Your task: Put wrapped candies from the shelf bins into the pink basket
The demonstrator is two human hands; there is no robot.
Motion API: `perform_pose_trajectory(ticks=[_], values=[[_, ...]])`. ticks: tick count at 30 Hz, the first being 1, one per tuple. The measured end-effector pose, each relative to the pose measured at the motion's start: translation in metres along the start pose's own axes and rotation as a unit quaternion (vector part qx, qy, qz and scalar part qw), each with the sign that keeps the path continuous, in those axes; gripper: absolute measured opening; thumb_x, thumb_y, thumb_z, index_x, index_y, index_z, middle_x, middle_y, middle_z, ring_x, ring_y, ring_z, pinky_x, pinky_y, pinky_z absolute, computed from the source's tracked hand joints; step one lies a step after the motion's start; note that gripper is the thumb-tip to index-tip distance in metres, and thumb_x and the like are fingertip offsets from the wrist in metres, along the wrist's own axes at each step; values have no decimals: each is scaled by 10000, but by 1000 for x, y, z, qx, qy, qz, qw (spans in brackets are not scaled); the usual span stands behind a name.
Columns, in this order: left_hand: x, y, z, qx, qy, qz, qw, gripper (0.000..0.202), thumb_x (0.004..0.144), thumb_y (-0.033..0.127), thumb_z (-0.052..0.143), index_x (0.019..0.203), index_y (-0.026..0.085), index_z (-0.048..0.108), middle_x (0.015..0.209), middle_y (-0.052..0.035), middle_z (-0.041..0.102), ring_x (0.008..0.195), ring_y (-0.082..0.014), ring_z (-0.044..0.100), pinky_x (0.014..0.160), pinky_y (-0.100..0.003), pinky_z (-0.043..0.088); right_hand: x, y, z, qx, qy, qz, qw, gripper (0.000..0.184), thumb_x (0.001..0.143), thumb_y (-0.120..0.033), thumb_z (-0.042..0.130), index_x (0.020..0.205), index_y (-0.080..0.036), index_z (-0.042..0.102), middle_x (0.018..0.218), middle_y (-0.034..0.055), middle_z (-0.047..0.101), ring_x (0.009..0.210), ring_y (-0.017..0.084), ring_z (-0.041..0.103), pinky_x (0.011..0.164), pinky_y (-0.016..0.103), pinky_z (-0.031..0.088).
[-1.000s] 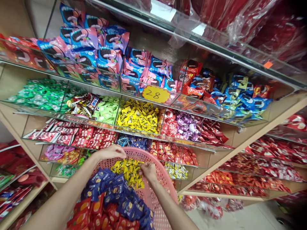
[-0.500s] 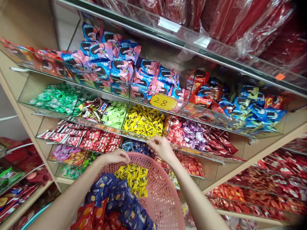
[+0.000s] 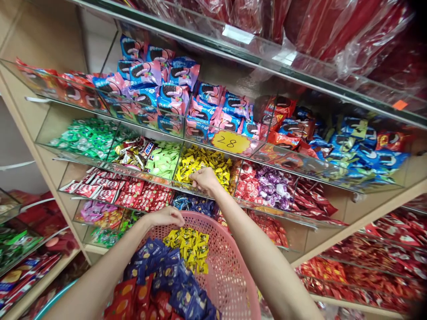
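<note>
Centre frame: right hand, fingers curled around yellow candies in the clear bin; lower centre: left hand grips the pink basket rim, fingers clenched.

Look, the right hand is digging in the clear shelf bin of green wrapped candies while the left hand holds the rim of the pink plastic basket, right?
Not quite. The right hand is in the clear shelf bin of yellow wrapped candies, not green ones, as the head view shows. The left hand does hold the rim of the pink plastic basket.
</note>
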State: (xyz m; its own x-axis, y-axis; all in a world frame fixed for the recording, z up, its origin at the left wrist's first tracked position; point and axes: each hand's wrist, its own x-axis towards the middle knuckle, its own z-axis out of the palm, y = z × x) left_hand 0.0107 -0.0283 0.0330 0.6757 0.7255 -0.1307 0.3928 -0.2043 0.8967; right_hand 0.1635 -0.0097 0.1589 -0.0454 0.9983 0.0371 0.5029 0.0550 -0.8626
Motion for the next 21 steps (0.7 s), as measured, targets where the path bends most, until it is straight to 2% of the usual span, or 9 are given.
perform_pose_trajectory(ticks=[5,12,18,21], values=[[-1,2,-1,7,-3,-2,1000,279,621,401,598,773,181,677,843,-20,624,779,-154,563,720,-233,429,4,-5,4,-33,-4,33,999,316,638,-269,604,375,-125,507,194,-54,326,221,25,240,294,154,225],[-2,0,-1,13,2,7,1000,263,633,403,590,764,194,679,851,-13,627,803,-149,562,730,-221,419,5,-10,0,43,-51,78,995,293,644,-228,605,394,-121,498,182,-57,324,195,25,191,247,158,120],[-1,-1,3,-1,20,2,1000,243,621,390,601,757,202,675,830,2,647,805,-145,570,755,-226,413,3,-10,0,64,-63,69,994,291,621,-213,625,391,-128,468,211,-72,334,216,11,207,250,142,113],[-1,-2,3,-4,22,-5,1000,240,620,379,602,756,196,677,825,-2,653,819,-149,570,755,-226,414,-1,-5,-3,107,-71,37,991,285,636,-238,612,417,-127,466,263,-69,381,235,4,222,260,138,112]])
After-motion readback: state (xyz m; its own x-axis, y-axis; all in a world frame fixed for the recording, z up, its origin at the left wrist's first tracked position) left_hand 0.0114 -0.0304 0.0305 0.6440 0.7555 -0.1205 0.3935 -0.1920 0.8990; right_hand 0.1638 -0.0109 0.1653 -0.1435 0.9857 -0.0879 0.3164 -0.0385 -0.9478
